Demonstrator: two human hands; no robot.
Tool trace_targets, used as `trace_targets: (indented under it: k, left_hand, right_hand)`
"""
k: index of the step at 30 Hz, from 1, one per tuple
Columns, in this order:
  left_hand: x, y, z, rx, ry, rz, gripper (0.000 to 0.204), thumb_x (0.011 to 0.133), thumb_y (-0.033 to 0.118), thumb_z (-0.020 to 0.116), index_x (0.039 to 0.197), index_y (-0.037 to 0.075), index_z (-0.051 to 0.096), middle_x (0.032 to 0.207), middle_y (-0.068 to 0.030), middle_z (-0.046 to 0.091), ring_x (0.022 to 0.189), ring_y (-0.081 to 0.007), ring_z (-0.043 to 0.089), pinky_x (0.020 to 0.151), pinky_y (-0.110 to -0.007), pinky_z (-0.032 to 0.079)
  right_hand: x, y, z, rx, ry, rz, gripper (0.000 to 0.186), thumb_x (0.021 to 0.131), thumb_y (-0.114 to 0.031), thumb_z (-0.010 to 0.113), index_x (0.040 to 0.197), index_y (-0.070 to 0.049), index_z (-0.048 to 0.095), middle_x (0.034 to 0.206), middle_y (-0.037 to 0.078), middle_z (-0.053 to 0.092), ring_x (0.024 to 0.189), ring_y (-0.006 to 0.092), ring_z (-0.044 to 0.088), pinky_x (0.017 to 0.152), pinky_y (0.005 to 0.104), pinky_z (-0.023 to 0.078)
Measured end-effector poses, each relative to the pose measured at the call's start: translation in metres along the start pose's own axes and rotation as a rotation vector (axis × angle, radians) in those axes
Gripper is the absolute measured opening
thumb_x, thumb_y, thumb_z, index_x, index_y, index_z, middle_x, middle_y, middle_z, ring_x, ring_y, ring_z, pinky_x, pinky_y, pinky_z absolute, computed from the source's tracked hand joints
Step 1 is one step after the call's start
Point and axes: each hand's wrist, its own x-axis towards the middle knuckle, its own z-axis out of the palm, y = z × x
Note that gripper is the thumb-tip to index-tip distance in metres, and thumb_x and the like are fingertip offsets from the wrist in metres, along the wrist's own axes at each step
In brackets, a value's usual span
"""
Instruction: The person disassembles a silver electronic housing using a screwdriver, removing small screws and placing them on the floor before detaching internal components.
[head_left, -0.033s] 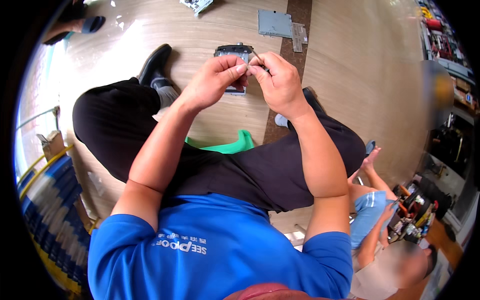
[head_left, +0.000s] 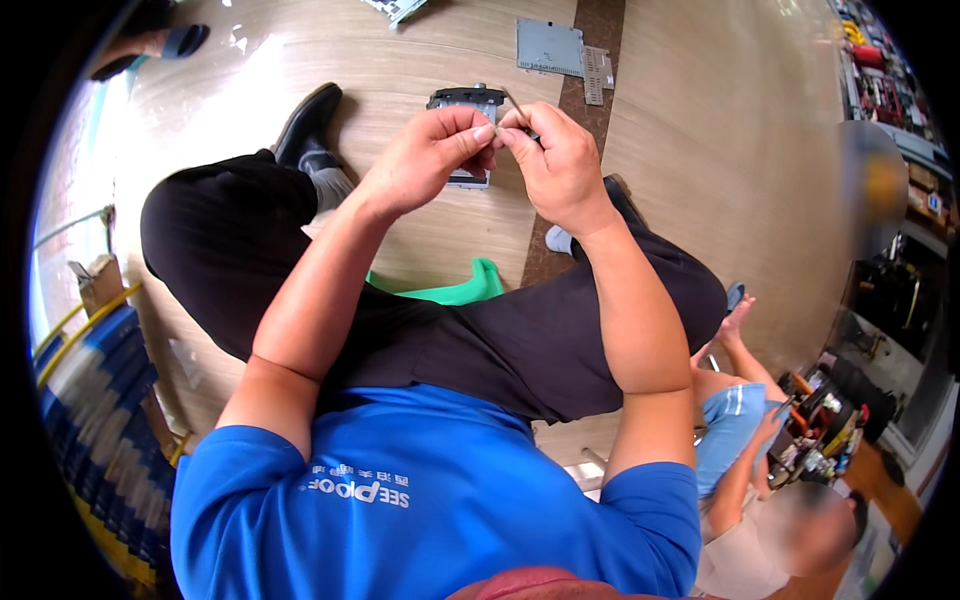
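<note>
My left hand (head_left: 440, 155): thumb and finger pinched together, contents too small to tell. My right hand (head_left: 550, 165): gripping a slim rod (head_left: 513, 102). Black-fronted metal unit (head_left: 455, 97): floor (head_left: 700, 150), below my left hand. Change: none clear; fingertip work continues, I judge.

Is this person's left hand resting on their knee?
No, the left hand is held up, fingertips close to those of the right hand, partly hiding the black-and-grey box from view.

The floor (head_left: 720, 130) bears a device (head_left: 466, 98) and grey panel (head_left: 548, 46).
</note>
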Motion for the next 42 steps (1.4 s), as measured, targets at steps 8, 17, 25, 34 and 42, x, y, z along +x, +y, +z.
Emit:
trace_targets:
  k: [8, 17, 25, 34, 42]
  left_hand:
    - [-0.005, -0.002, -0.015, 0.012, 0.042, -0.025, 0.024, 0.098, 0.023, 0.054, 0.094, 0.001, 0.064, 0.080, -0.0016, 0.062, 0.072, -0.0085, 0.057, 0.070, -0.025, 0.049]
    - [0.027, -0.075, -0.078, 0.245, 0.441, -0.095, 0.022, 0.094, 0.022, 0.058, 0.098, 0.003, 0.066, 0.081, -0.0018, 0.063, 0.072, -0.0099, 0.058, 0.065, -0.025, 0.048]
    - [0.038, -0.153, -0.104, 0.156, 0.518, -0.419, 0.023, 0.091, 0.023, 0.059, 0.104, 0.005, 0.064, 0.088, -0.0038, 0.062, 0.075, -0.0149, 0.058, 0.065, -0.031, 0.050]
    - [0.049, -0.190, -0.119, 0.361, 0.589, -0.399, 0.029, 0.088, 0.026, 0.058, 0.098, 0.001, 0.070, 0.082, -0.0174, 0.070, 0.072, -0.0236, 0.067, 0.066, -0.037, 0.053]
    - [0.028, -0.208, -0.121, 0.435, 0.695, -0.341, 0.027, 0.082, 0.024, 0.058, 0.097, 0.006, 0.071, 0.093, -0.0207, 0.069, 0.091, -0.0333, 0.067, 0.083, -0.042, 0.052]
  right_hand:
    - [0.000, 0.005, 0.020, 0.031, 0.044, 0.081, 0.009, 0.086, -0.009, 0.063, 0.088, 0.000, 0.061, 0.078, 0.014, 0.064, 0.069, 0.0257, 0.063, 0.062, 0.0335, 0.048]
    - [-0.014, 0.073, 0.045, -0.021, -0.002, 0.328, 0.014, 0.088, -0.016, 0.062, 0.088, -0.002, 0.062, 0.072, 0.015, 0.062, 0.065, 0.0268, 0.061, 0.061, 0.0360, 0.047]
    - [-0.037, 0.114, 0.064, -0.201, -0.113, 0.410, 0.016, 0.087, -0.018, 0.061, 0.090, -0.002, 0.063, 0.082, 0.019, 0.065, 0.078, 0.0351, 0.064, 0.067, 0.0395, 0.049]
    - [-0.031, 0.112, 0.071, -0.217, -0.158, 0.358, 0.019, 0.088, -0.018, 0.060, 0.093, 0.000, 0.060, 0.090, 0.021, 0.064, 0.086, 0.0381, 0.062, 0.073, 0.0410, 0.049]
    - [-0.037, 0.105, 0.085, -0.133, -0.158, 0.245, 0.014, 0.089, -0.014, 0.058, 0.089, 0.000, 0.059, 0.074, 0.012, 0.061, 0.069, 0.0198, 0.059, 0.064, 0.0348, 0.046]
